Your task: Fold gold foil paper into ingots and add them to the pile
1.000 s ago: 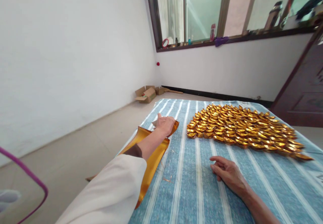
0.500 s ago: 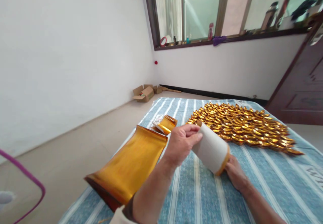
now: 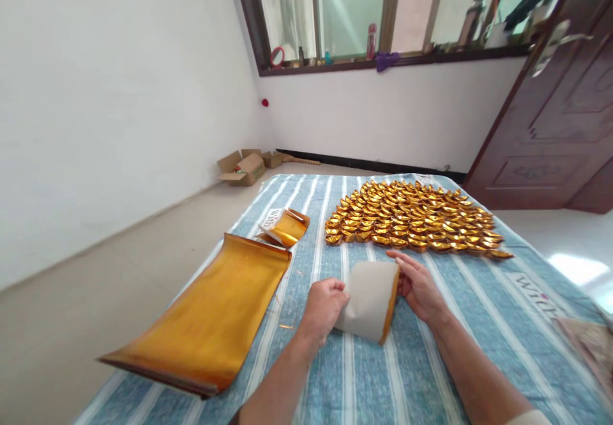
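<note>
A sheet of gold foil paper (image 3: 368, 297) is in front of me, white side up, with a narrow gold strip folded along its right edge. My left hand (image 3: 326, 307) is closed, pinching the sheet's left edge between thumb and fingers. At the upper right corner, my right hand (image 3: 421, 288) grips the gold edge, its index finger reaching over the top. To the left lies a large curved stack of gold foil paper (image 3: 205, 310). Beyond the hands, many folded gold paper ingots (image 3: 412, 217) lie in overlapping rows.
A smaller piece of curled gold paper (image 3: 287, 227) lies behind the stack. Everything rests on a blue-and-white striped cloth (image 3: 330, 374). Open cardboard boxes (image 3: 244, 170) stand on the floor by the wall. A dark red door (image 3: 550, 125) is at the right.
The sheet has come down from a tilted, raised position to lie flatter near the cloth. My right hand has moved up along its right edge. The view has shifted to the right.
</note>
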Tool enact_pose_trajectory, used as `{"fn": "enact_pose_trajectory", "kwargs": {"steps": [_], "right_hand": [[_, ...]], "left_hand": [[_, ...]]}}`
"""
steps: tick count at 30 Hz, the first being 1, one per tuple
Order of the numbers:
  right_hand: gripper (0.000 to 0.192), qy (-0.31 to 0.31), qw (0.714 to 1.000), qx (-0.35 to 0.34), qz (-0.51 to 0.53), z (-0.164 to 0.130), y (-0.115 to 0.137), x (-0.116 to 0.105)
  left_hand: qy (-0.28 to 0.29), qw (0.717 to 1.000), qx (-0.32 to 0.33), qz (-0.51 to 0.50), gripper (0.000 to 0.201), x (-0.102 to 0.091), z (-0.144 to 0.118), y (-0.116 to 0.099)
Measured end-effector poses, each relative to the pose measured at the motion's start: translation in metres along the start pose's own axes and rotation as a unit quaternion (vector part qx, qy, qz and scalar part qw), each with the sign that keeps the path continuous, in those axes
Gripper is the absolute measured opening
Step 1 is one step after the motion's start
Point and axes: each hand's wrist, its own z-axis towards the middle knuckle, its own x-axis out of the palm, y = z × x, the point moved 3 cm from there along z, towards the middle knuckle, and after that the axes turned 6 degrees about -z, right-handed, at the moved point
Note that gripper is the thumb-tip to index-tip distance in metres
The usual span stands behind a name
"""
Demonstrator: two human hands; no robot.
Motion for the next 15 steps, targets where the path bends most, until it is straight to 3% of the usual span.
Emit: {"fn": "enact_pose_trajectory", "kwargs": {"steps": [6, 11, 13, 15], "right_hand": [[0.047, 0.001, 0.993, 0.0, -0.115, 0.002, 0.003, -0.005], [0.032, 0.017, 0.979, 0.023, -0.201, 0.002, 0.0, -0.01], [0.027, 0.001, 0.973, 0.021, -0.232, 0.002, 0.0, -0.012], [0.025, -0.021, 0.966, 0.016, -0.259, 0.003, 0.001, -0.013]], "left_hand": [[0.017, 0.997, 0.033, 0.063, 0.016, -0.004, 0.016, 0.002], [-0.027, 0.983, 0.12, 0.136, 0.024, -0.005, 0.024, -0.01], [-0.053, 0.966, 0.18, 0.178, 0.029, -0.001, 0.015, -0.016], [-0.063, 0.913, 0.281, 0.289, 0.026, 0.01, -0.003, -0.02]]}}
